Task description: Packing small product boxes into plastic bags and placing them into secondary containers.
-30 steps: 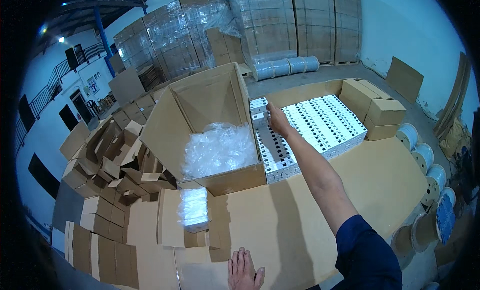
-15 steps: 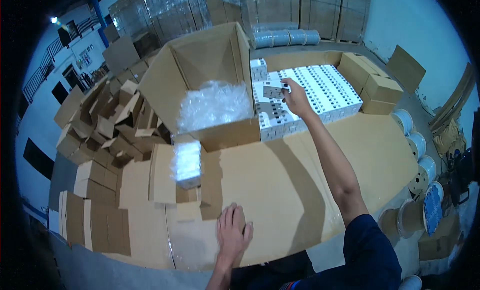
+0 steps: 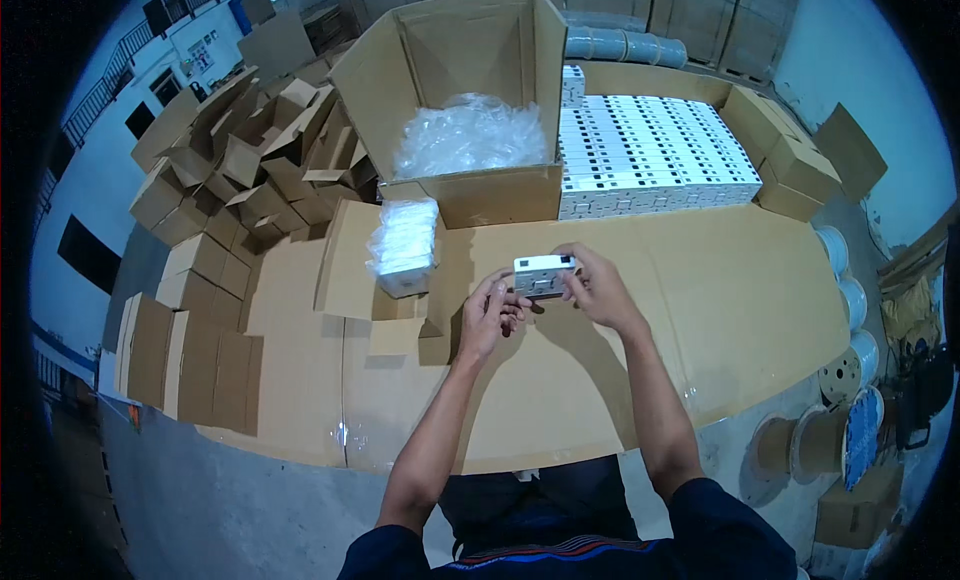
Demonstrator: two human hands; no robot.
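1. Your left hand (image 3: 490, 315) and your right hand (image 3: 598, 288) meet over the middle of the cardboard-covered work table (image 3: 760, 300), and between them you hold a small white rectangular box (image 3: 544, 276).
2. The small white rectangular box is lifted above the table surface, lying roughly level with its long side running left to right.
3. Your right hand's fingers are closed around the right end of the box; your left hand's fingertips pinch its left end, with the other fingers curled under.
4. Just left of your hands, a clear-plastic-wrapped bundle of white boxes (image 3: 405, 245) stands on a flat brown cardboard sheet (image 3: 345, 265), apart from both hands.
5. Beyond your hands sits a large open brown cardboard carton (image 3: 470, 195) with its flaps standing up; crumpled clear plastic film (image 3: 470, 135) fills its bottom.
6. To the right of that carton, a wide block of stacked white boxes (image 3: 655, 155) lies in tight rows, touching the carton's right wall.
7. Closed small brown cartons (image 3: 790, 165) line the right end of that block.
8. On the left side of the table, a heap of folded and half-open brown cardboard boxes (image 3: 240, 170) spreads toward the edge.
9. Past the right rim of the table, several round spools (image 3: 850, 365) stand near one another.
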